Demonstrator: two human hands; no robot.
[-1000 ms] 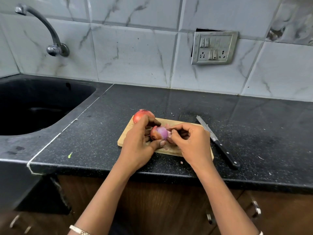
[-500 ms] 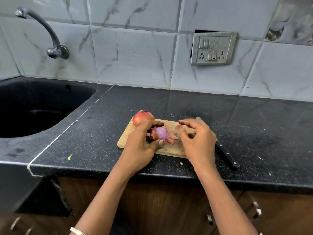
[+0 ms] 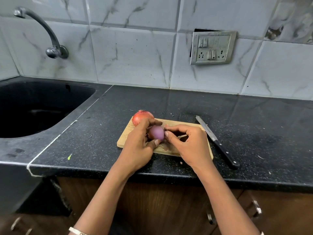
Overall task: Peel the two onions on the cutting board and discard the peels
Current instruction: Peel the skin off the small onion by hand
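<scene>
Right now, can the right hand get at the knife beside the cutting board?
Probably yes: the knife lies bare on the counter just right of the right hand, nothing between them, though its fingers are busy at the peeled onion.

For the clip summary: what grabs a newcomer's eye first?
At centre, the left hand grips a pale purple part-peeled onion over the light wooden cutting board while the right hand pinches its side. A round red unpeeled onion sits at the board's far left corner; a black-handled knife lies right of it.

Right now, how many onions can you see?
2: an unpeeled onion at the far left corner of the cutting board, and a purple onion held in the left hand.
</scene>
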